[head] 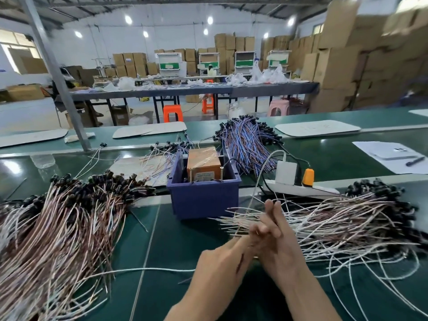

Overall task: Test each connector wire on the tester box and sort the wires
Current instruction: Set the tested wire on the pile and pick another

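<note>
Meeting just in front of the person, the left hand [222, 262] and right hand [279, 240] sit together over the loose ends of the right pile [342, 218] of white and pinkish connector wires, whose black heads lie at the far right. The right hand points two fingers [276, 216] upward with the others curled beside them, and the left hand's fingers reach into the same spot. Both hands are blurred, so I cannot tell whether either grip is closed on a wire or only touching the ends.

The orange-brown tester box [203, 159] stands inside a blue bin [203, 200] at the middle of the green surface [176, 239], just beyond the hands. The right pile's ends fan out to near the bin's front right corner. A left pile [58, 228] of similar wires covers the near left, stopping short of the bin's left side. Between the two piles, in front of the bin, lies a bare strip of surface crossed by one loose white wire [139, 271].

Behind the bin to the right, a blue-and-purple bundle [247, 140] lies across a raised rail. A thin scatter of wires [162, 156] lies behind it to the left. A white power strip [301, 188] lies just right of the bin, carrying a white adapter [286, 172] and an orange plug [308, 177].

A pale label [205, 175] on the tester box's front carries print too small to read. Paper sheets [382, 149] with a pen [415, 161] lie at the far right, their marks unreadable.
</note>
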`<action>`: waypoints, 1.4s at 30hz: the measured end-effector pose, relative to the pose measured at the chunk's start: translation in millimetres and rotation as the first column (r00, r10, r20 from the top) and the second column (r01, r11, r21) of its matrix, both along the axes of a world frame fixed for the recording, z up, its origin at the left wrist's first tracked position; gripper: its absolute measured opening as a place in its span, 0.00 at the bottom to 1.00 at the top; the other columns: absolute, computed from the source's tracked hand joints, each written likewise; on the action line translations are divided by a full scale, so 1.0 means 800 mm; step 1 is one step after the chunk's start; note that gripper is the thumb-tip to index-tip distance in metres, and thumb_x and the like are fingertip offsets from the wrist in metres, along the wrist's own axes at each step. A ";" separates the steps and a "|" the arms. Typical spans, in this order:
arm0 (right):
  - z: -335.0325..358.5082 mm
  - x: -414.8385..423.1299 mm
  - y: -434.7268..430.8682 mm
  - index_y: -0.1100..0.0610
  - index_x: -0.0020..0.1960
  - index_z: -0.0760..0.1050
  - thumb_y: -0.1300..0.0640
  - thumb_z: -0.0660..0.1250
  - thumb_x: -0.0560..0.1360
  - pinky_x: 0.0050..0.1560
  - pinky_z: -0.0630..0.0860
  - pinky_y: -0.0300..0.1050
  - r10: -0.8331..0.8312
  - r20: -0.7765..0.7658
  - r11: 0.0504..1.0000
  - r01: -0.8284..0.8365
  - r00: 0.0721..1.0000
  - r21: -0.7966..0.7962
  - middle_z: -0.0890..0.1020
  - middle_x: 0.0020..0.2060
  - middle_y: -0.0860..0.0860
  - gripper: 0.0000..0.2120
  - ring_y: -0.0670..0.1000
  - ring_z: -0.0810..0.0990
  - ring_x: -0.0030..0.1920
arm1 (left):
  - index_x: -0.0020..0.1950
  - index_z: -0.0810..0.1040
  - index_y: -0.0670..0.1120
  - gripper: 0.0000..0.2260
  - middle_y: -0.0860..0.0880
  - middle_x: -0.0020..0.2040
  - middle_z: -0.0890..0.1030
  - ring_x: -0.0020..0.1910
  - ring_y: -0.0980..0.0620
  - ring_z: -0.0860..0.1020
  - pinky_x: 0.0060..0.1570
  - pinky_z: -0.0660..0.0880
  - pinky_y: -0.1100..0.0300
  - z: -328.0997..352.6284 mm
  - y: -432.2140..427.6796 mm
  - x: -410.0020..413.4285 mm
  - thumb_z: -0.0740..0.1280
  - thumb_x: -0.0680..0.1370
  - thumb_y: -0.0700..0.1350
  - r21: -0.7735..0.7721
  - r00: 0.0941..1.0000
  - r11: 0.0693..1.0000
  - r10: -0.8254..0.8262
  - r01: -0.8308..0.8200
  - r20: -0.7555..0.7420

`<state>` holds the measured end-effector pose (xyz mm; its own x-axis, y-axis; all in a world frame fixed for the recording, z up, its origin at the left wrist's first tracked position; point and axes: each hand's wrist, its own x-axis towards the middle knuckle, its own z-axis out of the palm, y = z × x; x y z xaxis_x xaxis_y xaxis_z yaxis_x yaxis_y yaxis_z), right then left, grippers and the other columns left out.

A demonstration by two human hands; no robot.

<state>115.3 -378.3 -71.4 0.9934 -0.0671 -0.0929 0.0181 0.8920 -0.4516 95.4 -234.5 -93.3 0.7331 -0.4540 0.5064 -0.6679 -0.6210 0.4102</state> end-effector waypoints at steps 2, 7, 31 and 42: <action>-0.001 0.006 -0.008 0.55 0.53 0.81 0.50 0.62 0.79 0.24 0.73 0.35 -0.035 0.005 0.997 0.035 0.999 0.075 0.64 0.24 0.46 0.13 0.43 0.63 0.20 | 0.60 0.77 0.58 0.12 0.58 0.52 0.83 0.41 0.55 0.83 0.34 0.79 0.52 0.004 0.014 0.004 0.56 0.83 0.56 -0.001 0.995 0.999 0.036 -0.036 0.093; -0.008 0.009 -0.021 0.53 0.58 0.80 0.51 0.60 0.83 0.18 0.56 0.36 -0.081 0.012 0.994 0.082 0.997 -0.066 0.59 0.26 0.45 0.12 0.44 0.51 0.25 | 0.50 0.82 0.53 0.11 0.57 0.42 0.79 0.34 0.53 0.78 0.34 0.76 0.57 0.010 0.038 0.023 0.61 0.82 0.53 0.035 0.924 0.971 0.214 -0.237 0.317; -0.021 -0.014 0.034 0.40 0.53 0.83 0.51 0.66 0.81 0.41 0.72 0.33 0.053 0.239 0.307 0.212 0.970 -0.928 0.81 0.36 0.45 0.09 0.41 0.77 0.36 | 0.58 0.78 0.50 0.07 0.51 0.56 0.80 0.60 0.49 0.75 0.68 0.64 0.49 0.010 0.044 0.022 0.65 0.82 0.47 -0.230 0.743 0.916 0.401 -0.328 0.536; -0.026 -0.011 0.034 0.48 0.53 0.80 0.52 0.64 0.83 0.34 0.69 0.33 0.026 0.240 0.332 0.218 0.971 -0.918 0.83 0.35 0.52 0.05 0.41 0.73 0.30 | 0.56 0.80 0.56 0.15 0.56 0.49 0.85 0.48 0.56 0.82 0.42 0.79 0.60 0.021 0.028 0.018 0.55 0.84 0.57 -0.737 0.881 0.521 0.064 -0.431 -0.470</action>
